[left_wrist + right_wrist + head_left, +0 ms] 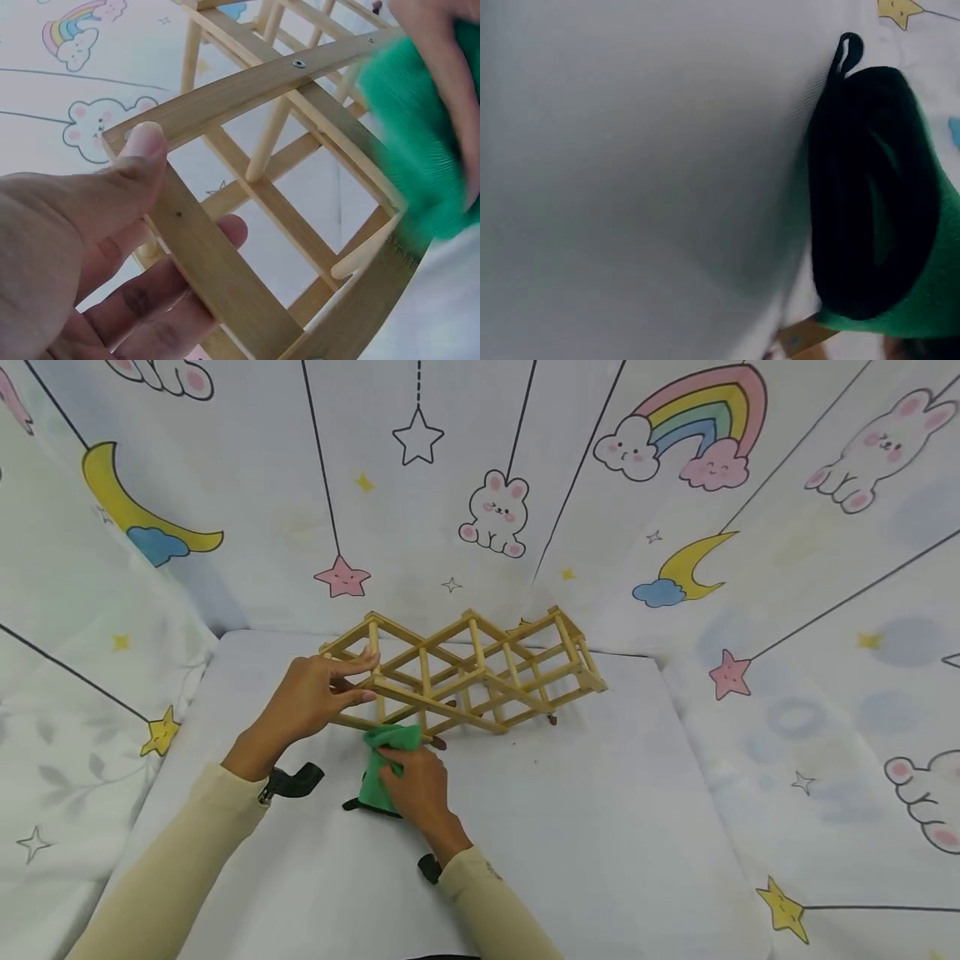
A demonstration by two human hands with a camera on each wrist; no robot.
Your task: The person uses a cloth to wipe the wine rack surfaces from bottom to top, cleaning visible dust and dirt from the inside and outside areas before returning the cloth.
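Note:
A folding wooden lattice rack [477, 647] of slats and round dowels stands stretched out at the back of the table. My left hand [303, 697] grips its left end, the thumb on top of a corner and the fingers beneath a slat [225, 274], as the left wrist view shows. With my right hand [420, 785] I hold a green cleaning mitt [375, 789] from outside, against the rack's lower front slat near that end. The mitt's black-edged opening [829, 217] and hanging loop show in the right wrist view, where the hand itself is mostly hidden.
The rack rests on a white tabletop [600, 827]. Behind and beside it hangs a white cloth backdrop [247, 485] printed with stars, moons, rabbits and a rainbow. Small brown bits [552, 719] lie by the rack's lower edge. Black straps [296, 781] sit at both wrists.

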